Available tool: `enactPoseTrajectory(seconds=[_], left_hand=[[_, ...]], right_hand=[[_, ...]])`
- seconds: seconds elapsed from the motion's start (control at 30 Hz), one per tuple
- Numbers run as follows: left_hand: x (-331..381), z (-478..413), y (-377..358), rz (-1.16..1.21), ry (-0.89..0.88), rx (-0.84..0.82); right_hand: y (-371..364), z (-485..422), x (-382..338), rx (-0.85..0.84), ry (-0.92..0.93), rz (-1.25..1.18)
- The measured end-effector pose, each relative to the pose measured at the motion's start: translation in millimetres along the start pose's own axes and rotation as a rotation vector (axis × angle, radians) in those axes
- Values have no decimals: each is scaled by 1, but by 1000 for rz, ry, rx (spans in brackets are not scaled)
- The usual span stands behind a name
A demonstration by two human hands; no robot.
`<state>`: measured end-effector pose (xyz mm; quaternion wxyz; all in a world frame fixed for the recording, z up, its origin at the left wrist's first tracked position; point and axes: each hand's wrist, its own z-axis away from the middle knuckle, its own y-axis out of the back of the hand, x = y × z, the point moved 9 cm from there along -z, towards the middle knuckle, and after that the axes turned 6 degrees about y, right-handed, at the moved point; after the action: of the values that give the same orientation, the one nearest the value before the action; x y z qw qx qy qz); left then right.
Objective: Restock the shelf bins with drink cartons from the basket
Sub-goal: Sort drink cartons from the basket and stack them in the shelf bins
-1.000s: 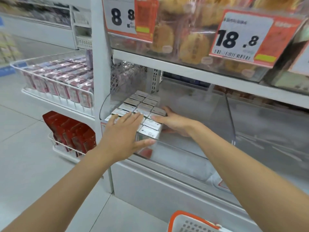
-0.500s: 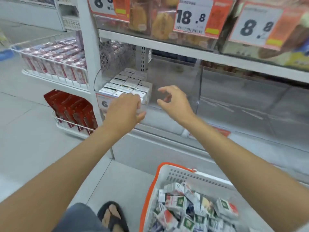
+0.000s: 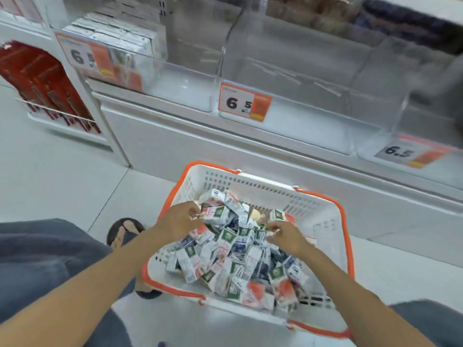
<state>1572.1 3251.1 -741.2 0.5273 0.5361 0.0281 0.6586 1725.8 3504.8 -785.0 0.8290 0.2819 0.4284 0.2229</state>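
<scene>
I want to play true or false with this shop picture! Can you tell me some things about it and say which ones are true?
1. The basket is white with an orange rim. True.
2. Both hands are raised high, far from the basket. False: the left hand and the right hand are down in the basket, among the loose cartons.
3. The left bin has stacked cartons in it. True.
4. The middle bin is full of cartons. False: no cartons show in it.
5. The price tag on the middle bin says 8.8. False: it says 6.5.
</scene>
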Motion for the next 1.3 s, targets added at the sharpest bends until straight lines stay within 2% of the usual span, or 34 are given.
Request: enactPoseTrajectory(seconds=[0.17, 0.23, 0.33, 0.5, 0.57, 0.63, 0.7, 0.8, 0.87, 0.93, 1.03, 1.13, 1.23, 1.3], left_hand=[[1, -2, -50, -27, 79, -159], [12, -1, -60, -91, 50, -178], [23, 0, -72, -98, 55, -198], [56, 5, -99, 104, 62, -359], [69, 6, -105, 239, 52, -365], [66, 2, -96, 336, 77, -271], [51, 3, -85, 472, 159, -234], [19, 9, -75, 637, 312, -250], [5, 13, -71, 697, 351, -270], [-5, 17, -70, 764, 373, -299], [-14, 18, -68, 786, 395, -329], [-14, 13, -61, 759, 396, -308], [-3, 7, -56, 658, 319, -282], [8, 7, -55, 583, 263, -268]], right_hand=[[-54, 10, 22, -262, -35, -96], [-72, 5, 16, -326, -40, -36], [-68, -6, 5, -264, -25, 39], [-3, -8, -41, -37, 64, -220], [12, -4, -66, -66, 128, -337], [18, 0, -76, -101, 138, -458], [12, 2, -69, -109, 140, -427], [-45, 6, -44, -323, 84, -197], [-95, 12, -29, -520, 27, -126], [-127, 14, -22, -637, -9, -106], [-124, -1, -23, -549, 0, -141], [-87, -16, -40, -418, 104, -115], [-33, -21, -75, -247, 199, -209], [-4, -21, -103, -194, 263, -277]])
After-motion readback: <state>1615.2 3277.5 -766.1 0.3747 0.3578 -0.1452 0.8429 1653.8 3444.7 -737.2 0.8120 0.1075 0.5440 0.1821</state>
